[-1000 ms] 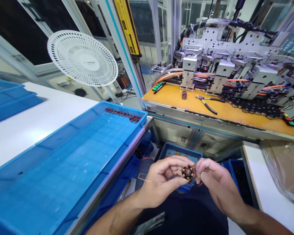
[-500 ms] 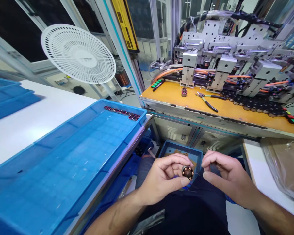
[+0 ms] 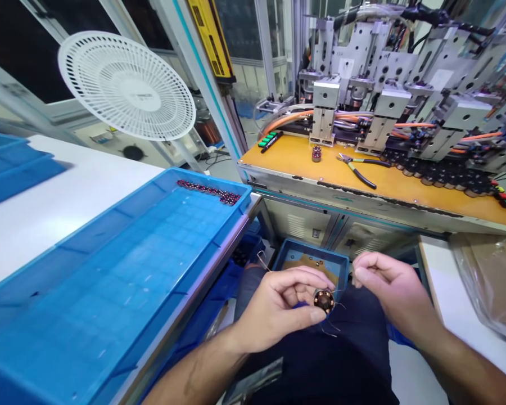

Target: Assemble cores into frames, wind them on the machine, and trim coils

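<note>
Between the thumb and fingers of my left hand point(image 3: 284, 301) is a small round copper-wound part point(image 3: 324, 301), its open face turned toward the camera. Thin loose wires stick out from its right side and below it. My right hand point(image 3: 390, 287) is a short way to the right of the part, thumb and index finger pinched together. Whether a wire end lies in that pinch is too fine to make out. Below both hands is my dark clothing.
A long blue tray point(image 3: 152, 264) at left holds a row of wound parts point(image 3: 208, 192). Ahead, an orange bench point(image 3: 287, 160) carries pliers point(image 3: 356, 169), one wound part point(image 3: 316, 153) and a machine point(image 3: 362, 95). A blue bin point(image 3: 287, 253) sits below; a white fan point(image 3: 130, 90) stands left.
My right hand's thumb and index finger have closed into a pinch, and the hand is slightly farther right. The wires show more clearly. My left hand still holds the part. The view has shifted slightly.
</note>
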Demonstrator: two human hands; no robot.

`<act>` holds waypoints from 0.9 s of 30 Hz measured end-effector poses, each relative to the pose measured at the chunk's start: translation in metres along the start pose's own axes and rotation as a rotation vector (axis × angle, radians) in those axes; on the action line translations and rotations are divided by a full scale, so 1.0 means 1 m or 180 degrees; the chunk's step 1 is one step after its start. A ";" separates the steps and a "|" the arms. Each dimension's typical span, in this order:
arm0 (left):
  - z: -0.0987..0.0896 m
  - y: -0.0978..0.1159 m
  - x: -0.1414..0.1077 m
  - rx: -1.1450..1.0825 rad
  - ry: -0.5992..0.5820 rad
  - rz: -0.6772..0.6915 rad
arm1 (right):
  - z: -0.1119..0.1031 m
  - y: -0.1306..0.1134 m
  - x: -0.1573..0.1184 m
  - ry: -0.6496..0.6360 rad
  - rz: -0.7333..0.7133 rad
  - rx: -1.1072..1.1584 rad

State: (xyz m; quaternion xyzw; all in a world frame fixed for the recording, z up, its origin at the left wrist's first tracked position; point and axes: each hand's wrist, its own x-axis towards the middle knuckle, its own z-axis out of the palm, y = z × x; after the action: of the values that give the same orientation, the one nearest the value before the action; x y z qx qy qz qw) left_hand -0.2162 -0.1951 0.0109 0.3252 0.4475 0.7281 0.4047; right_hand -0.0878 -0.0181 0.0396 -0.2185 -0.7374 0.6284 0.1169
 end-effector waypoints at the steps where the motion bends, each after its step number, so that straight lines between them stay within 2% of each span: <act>1: 0.001 0.001 0.000 0.0029 -0.0040 -0.0066 | -0.003 -0.005 0.002 -0.0057 -0.0167 -0.0036; 3: 0.003 0.001 0.000 0.0113 -0.0141 -0.0218 | -0.005 -0.020 0.005 -0.0407 -0.0605 -0.0271; 5: 0.005 0.001 0.000 0.0174 -0.0246 -0.0357 | -0.001 -0.034 0.010 -0.0965 -0.0871 -0.0598; 7: 0.008 0.000 -0.001 0.0208 -0.0320 -0.0484 | 0.007 -0.043 0.015 -0.1356 -0.0844 -0.0707; 8: 0.008 -0.001 -0.002 0.0209 -0.0330 -0.0536 | 0.011 -0.044 0.017 -0.1423 -0.0777 -0.0668; 10: 0.007 -0.002 -0.004 0.0167 -0.0272 -0.0598 | 0.018 -0.043 0.020 -0.1330 -0.0640 -0.0524; 12: 0.005 -0.003 -0.007 0.0091 -0.0151 -0.0574 | 0.022 -0.038 0.020 -0.1062 -0.0503 -0.0398; 15: 0.002 -0.004 -0.009 -0.0005 -0.0024 -0.0467 | 0.022 -0.030 0.016 -0.0706 -0.0318 -0.0228; 17: 0.000 -0.005 -0.010 -0.0093 0.0048 -0.0358 | 0.019 -0.027 0.013 -0.0632 -0.0243 -0.0082; 22: 0.002 -0.007 -0.008 0.0012 0.0104 0.0050 | 0.011 -0.036 0.005 -0.0868 0.0062 0.0090; 27: 0.003 -0.005 -0.007 0.0073 0.0067 0.0060 | 0.013 -0.044 0.003 -0.1212 0.0437 -0.0209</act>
State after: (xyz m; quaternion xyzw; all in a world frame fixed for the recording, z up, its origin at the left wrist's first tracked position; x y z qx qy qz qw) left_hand -0.2086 -0.1987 0.0065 0.3264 0.4570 0.7300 0.3894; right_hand -0.1035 -0.0328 0.0799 -0.1491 -0.7496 0.6405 -0.0749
